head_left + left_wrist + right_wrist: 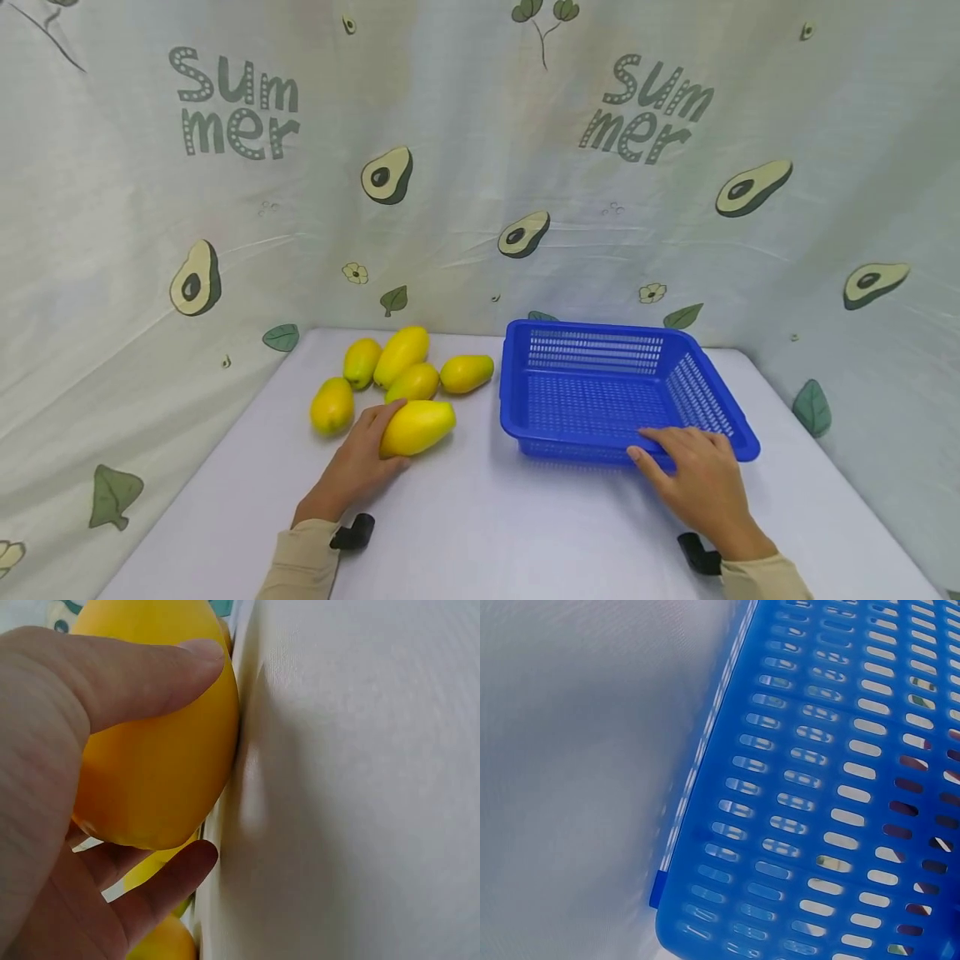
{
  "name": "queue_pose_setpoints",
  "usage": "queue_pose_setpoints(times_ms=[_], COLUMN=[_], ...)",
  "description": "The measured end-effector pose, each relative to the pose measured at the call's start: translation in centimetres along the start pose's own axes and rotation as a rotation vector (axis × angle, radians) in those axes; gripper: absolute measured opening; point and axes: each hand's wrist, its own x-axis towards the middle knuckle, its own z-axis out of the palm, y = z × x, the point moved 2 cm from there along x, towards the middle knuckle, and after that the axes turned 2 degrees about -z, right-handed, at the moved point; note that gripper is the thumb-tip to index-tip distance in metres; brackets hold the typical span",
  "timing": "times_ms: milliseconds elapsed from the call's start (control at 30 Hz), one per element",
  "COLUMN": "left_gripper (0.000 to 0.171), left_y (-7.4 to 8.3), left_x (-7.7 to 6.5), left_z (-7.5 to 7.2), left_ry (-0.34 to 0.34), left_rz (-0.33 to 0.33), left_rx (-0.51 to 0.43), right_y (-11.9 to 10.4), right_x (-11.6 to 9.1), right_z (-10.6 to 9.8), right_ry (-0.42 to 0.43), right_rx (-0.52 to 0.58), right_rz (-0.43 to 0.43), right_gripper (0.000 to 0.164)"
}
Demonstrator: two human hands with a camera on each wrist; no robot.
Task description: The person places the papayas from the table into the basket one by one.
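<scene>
Yellow fruit (423, 425), likely firm, best held mid-body: my left hand (366, 457) grips it, my right hand (701, 479) the basket (592, 400).

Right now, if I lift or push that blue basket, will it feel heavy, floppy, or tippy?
The blue basket will probably feel light for its size, since its walls are full of slots. It looks fairly stiff, holding its boxy shape. Pushed, it would likely slide rather than tip, given its broad base.

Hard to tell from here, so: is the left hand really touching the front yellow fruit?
Touching. The left wrist view shows it: the left hand lays its thumb across the yellow fruit.
</scene>
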Motion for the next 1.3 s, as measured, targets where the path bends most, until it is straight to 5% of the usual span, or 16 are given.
queue_pose_setpoints(times_ms=[467, 900, 1300], left_gripper=[0.095, 0.091, 0.092], left_y=[0.1, -1.1, -0.6], left_x=[0.2, 0.3, 0.3], left_z=[0.5, 0.7, -1.1], left_ry=[-0.014, -0.097, -0.073], left_rz=[-0.005, -0.071, -0.023], left_rx=[0.015, -0.178, -0.111], right_y=[0.5, 0.7, 0.2], right_x=[-0.9, -0.6, 0.0], right_z=[-0.1, -0.4, 0.3], right_ry=[0.013, 0.016, 0.051], right_rx=[0.002, -0.003, 0.02], right_rz=[0.015, 0.002, -0.033], right_gripper=[0.039, 0.039, 0.038])
